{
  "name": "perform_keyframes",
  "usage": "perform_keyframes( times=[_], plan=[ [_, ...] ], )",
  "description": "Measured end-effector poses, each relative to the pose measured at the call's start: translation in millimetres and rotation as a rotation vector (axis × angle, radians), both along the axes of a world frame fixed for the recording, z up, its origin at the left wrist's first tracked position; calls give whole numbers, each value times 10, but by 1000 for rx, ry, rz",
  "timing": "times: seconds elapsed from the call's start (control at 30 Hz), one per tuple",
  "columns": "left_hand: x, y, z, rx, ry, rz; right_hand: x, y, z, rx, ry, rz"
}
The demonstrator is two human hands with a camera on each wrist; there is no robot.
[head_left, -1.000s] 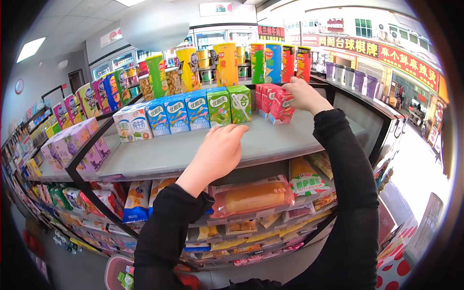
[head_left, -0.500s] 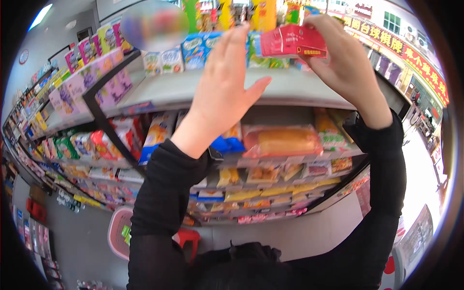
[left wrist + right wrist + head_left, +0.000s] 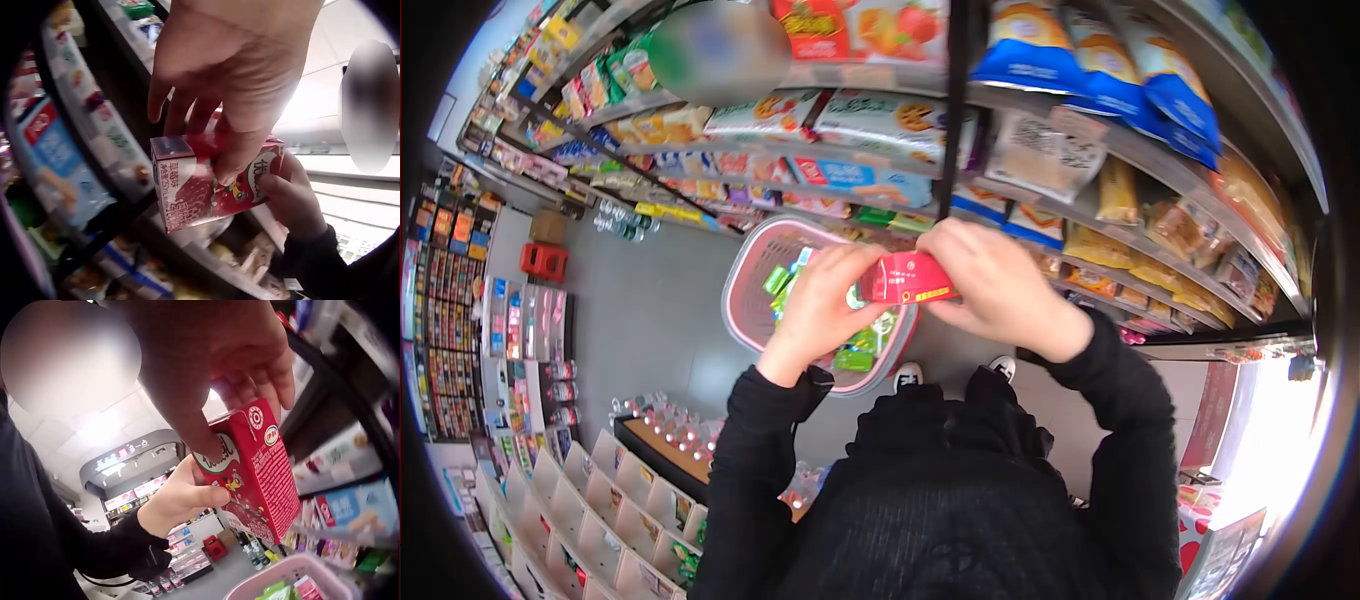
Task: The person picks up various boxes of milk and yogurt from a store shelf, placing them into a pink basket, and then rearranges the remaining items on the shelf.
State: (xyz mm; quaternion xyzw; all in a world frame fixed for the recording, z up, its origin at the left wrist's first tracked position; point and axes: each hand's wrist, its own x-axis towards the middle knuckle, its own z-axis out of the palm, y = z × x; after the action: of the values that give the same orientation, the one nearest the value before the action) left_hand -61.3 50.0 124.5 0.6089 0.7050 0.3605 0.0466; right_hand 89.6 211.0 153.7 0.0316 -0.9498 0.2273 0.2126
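Observation:
A red drink carton (image 3: 908, 278) is held between both hands above a pink basket (image 3: 738, 300). The left hand (image 3: 818, 308) grips its left end and the right hand (image 3: 998, 285) its right end. In the left wrist view the left hand (image 3: 231, 75) has its thumb on the face of the carton (image 3: 206, 184), and the right hand (image 3: 294, 200) pinches the other end. In the right wrist view the right hand (image 3: 206, 369) grasps the carton (image 3: 259, 469) from above, the left hand (image 3: 184, 500) from the side. Green packs (image 3: 855, 358) lie inside the basket.
Shelves of packaged food (image 3: 880, 125) run along the top and right. Grey floor (image 3: 655, 300) lies left of the basket. Bottles (image 3: 670, 425) and a white divided rack (image 3: 590, 510) stand at lower left, a red stool (image 3: 544, 262) farther back.
The view has swung down from the top shelf to the basket. A red carton was taken from that shelf by the right hand, and the left hand now grips it too.

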Motion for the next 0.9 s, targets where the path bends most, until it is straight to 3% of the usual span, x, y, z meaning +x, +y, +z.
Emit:
perform_keyframes(
  times=[0.13, 0.33, 0.43, 0.63, 0.73, 0.9],
  plan=[
    [-281, -549, -952, -178, -180, 163, -505, -444, -910, -220, -83, 33],
    [-252, -907, -1785, -388, -385, 306, -752, -830, -1692, -278, -299, 26],
    [-242, -950, -1942, -356, -444, 253, -775, -856, -1775, -219, -352, 6],
    [-427, -785, -2040, -266, -334, 242, -952, -647, -1795, -32, -365, -258],
    [-549, -517, -2173, -197, -395, 263, -1119, -576, -2057, -21, -392, -306],
    [-717, -173, -2401, -226, -278, 283, -1338, -592, -2527, 67, -442, -362]
  ],
)
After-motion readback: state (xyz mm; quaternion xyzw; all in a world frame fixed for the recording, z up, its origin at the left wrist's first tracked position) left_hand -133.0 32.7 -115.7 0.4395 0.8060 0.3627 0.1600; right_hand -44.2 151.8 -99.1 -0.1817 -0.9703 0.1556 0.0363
